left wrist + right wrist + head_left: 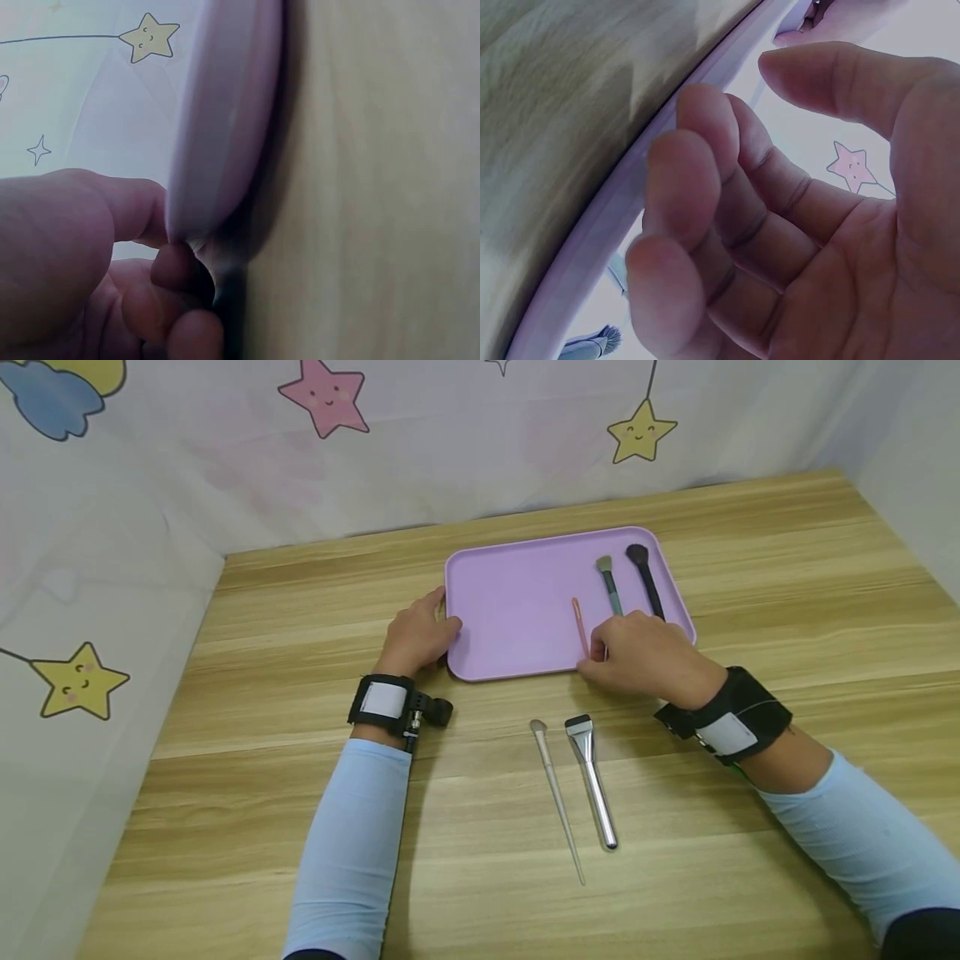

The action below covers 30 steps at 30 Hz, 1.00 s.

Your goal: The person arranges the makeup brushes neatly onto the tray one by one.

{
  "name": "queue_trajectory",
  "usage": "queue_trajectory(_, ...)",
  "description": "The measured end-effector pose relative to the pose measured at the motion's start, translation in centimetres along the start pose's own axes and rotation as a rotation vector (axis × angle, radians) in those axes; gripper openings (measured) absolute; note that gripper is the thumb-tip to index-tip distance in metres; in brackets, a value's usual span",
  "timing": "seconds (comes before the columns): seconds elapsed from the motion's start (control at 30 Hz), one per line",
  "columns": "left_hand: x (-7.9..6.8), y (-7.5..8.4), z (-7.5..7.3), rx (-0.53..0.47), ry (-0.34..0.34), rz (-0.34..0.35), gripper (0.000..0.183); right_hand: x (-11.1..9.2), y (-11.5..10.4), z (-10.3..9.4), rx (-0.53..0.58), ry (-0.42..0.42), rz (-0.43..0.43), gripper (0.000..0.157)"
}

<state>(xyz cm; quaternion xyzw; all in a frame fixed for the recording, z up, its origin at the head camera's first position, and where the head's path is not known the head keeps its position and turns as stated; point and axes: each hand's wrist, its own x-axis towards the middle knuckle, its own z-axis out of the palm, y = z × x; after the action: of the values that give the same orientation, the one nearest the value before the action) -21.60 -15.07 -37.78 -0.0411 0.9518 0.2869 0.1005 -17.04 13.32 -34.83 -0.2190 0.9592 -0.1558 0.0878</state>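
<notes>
My left hand [416, 635] grips the near left corner of a lilac tray [517, 602], thumb over the rim and fingers curled below it in the left wrist view. Over the tray's near right edge, my right hand [641, 652] is beside a slim pink makeup brush [579, 620] lying on the tray. The right wrist view shows its thumb apart from the loosely bent fingers [676, 184], with nothing between them. A green-handled makeup brush [609, 585] and a black makeup brush [647, 581] lie further right on the tray, their lower ends hidden by that hand.
On the wooden table [300, 710], nearer to me, lie a thin pale makeup brush [555, 785] and a silver flat-headed makeup brush [596, 785]. A white cloth wall with printed stars [326, 397] stands behind the tray and along the left side.
</notes>
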Motion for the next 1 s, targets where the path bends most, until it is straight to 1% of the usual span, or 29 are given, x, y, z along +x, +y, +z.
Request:
queue_trajectory(0.6, -0.03, 0.07, 0.04, 0.000, -0.001, -0.004, 0.065, -0.22, -0.02, 0.12, 0.005, -0.013, -0.007, 0.027)
queue_trajectory(1.0, -0.06, 0.05, 0.05, -0.003, -0.002, -0.010, 0.065, -0.37, 0.01, 0.22, 0.002, -0.025, -0.008, 0.029)
